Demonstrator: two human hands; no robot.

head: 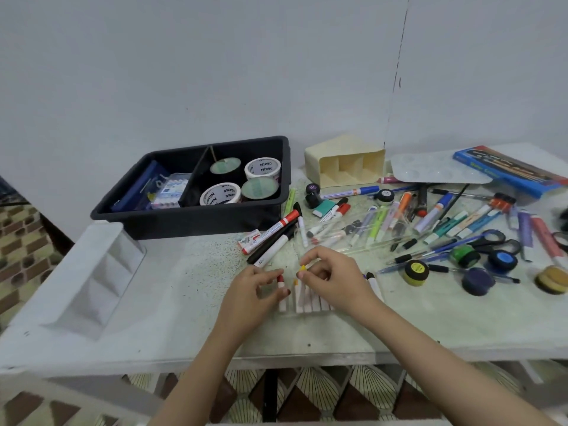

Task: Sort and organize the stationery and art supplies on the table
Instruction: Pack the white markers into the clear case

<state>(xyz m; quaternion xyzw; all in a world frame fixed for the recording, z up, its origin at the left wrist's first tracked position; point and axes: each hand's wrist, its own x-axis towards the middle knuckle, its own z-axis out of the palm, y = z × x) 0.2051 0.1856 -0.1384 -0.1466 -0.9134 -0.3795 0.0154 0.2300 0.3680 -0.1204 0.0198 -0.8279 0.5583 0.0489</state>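
- Red-capped marker [280, 279] is pinched between thumb and fingertips of the left hand [255, 292], just above the near middle of the counter [190, 302]
- The right hand [333, 279] is curled close beside the left, grasping a small yellow piece [303, 268] at its fingertips; whether it is a cap or a pen tip I cannot tell
- Under both hands a row of white marker barrels [307, 302] lies side by side on the counter, partly hidden by the fingers
- Just beyond the hands lie a black-and-white marker [272, 249] and a long marker with a red cap [272, 232], both slanting toward the black bin [184, 218]
- The black bin stands at the back left, divided in two; tape rolls [262, 168] fill its right compartment
- A white organizer [92, 278] lies on its side at the left edge
- A cream organizer [347, 162] lies on its side at the back, right of the bin
- To the right, loose pens and markers are scattered, with scissors [488, 239], a yellow paint pot [415, 272], a green paint pot [464, 255], a clear palette [439, 170] and a blue box [507, 169]
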